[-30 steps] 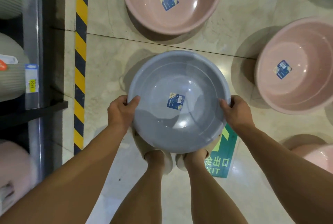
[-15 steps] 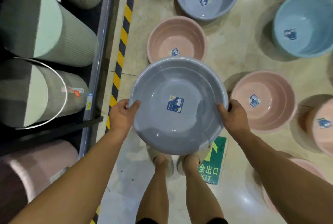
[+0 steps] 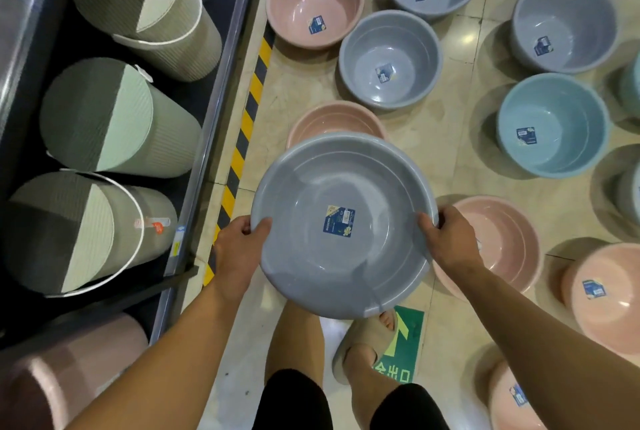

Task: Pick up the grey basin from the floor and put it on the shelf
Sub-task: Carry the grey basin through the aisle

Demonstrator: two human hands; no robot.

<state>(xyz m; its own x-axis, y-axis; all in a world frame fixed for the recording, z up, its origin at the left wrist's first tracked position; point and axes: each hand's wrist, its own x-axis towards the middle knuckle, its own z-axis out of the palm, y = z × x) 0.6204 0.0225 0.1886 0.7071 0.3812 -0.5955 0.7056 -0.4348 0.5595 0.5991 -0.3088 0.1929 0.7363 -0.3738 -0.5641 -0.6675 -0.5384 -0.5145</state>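
Head view, single camera, looking down. The grey basin [image 3: 343, 225] is off the floor, held level in front of the person with its mouth facing up; a blue label [image 3: 339, 221] sits on its inner bottom. The left hand [image 3: 236, 245] is closed on the basin's left rim, thumb lying over the inside edge, fingers wrapped under and out of sight. The right hand [image 3: 448, 239] clamps the right rim the same way, thumb on the inner wall. Both forearms reach in from the bottom corners. The basin hangs above the person's legs and a foot in a beige slipper [image 3: 360, 343], which stands on a green floor sticker [image 3: 405, 346]. The basin's far edge overlaps a pink basin [image 3: 334, 120] on the floor behind it; another pink basin [image 3: 502, 239] lies just beside the right hand. Further basins, grey, pink and blue [image 3: 552, 125], stand spread over the tiled floor [image 3: 460, 139]. At left, past a yellow-black striped tape [image 3: 242, 139], is the shelf [image 3: 207, 125] with a metal front rail; ribbed bins [image 3: 104, 118] lie on it on their sides. The basin is near the shelf, not on it.
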